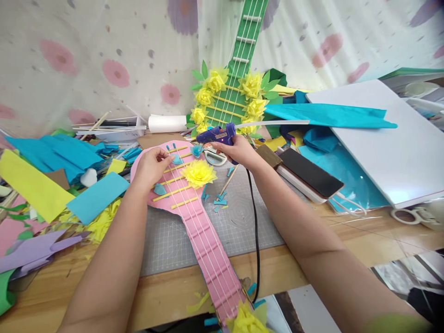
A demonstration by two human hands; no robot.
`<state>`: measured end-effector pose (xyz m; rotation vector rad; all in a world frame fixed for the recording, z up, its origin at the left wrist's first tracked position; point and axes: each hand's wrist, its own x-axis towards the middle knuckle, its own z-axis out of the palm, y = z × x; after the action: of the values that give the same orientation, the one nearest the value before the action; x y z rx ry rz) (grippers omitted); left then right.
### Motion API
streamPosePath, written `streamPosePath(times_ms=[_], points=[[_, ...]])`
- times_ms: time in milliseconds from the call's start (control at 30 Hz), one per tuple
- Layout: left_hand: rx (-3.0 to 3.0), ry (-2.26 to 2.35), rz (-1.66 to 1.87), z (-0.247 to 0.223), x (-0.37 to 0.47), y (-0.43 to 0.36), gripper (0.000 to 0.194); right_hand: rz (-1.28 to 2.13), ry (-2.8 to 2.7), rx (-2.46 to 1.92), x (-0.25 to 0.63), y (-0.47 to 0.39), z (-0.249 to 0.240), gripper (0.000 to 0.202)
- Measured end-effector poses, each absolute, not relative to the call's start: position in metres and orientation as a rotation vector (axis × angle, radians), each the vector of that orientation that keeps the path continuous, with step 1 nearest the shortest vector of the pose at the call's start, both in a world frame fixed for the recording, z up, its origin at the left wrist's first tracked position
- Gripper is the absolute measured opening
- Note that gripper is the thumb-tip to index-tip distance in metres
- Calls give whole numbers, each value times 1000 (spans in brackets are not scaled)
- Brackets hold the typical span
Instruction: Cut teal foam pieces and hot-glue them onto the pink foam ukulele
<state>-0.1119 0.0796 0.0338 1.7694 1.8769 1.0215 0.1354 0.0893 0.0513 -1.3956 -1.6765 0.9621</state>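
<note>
My right hand (pixel 239 150) is wrapped round a dark blue hot glue gun (pixel 217 135), a long white glue stick jutting from its back. The gun is held over the top of a pink paper guitar (pixel 204 231) with white strings and yellow strips. My left hand (pixel 152 166) is closed in a pinch above the guitar's body, its fingertips on a small blue paper petal (pixel 177 159). Another blue petal (pixel 160 189) lies by my left wrist. A yellow paper flower (pixel 199 174) sits on the body's right side, near a small blue flower (pixel 197 151).
A green paper guitar (pixel 229 99) with yellow flowers leans at the back. Paper scraps (pixel 52 157) heap at the left. On the right are a phone (pixel 311 172), a white board (pixel 374 134) and scissors (pixel 405 216). The gun's black cord (pixel 256 231) crosses the grey cutting mat (pixel 163 259).
</note>
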Motion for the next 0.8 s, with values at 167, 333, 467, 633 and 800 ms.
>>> streamPosePath(times_ms=[167, 333, 467, 633, 800], points=[[1598, 1905, 1101, 35, -110, 78, 20, 946, -1678, -1405, 136, 89, 52, 35], [1525, 1967, 1187, 29, -114, 82, 30, 931, -1678, -1416, 135, 88, 53, 34], [1497, 1893, 1245, 24, -115, 85, 34, 934, -1686, -1396, 135, 88, 53, 34], [1453, 1848, 1230, 23, -116, 86, 37, 928, -1703, -1404, 136, 89, 53, 35], [1446, 1793, 1217, 27, -114, 84, 39, 931, -1701, -1411, 136, 90, 51, 37]])
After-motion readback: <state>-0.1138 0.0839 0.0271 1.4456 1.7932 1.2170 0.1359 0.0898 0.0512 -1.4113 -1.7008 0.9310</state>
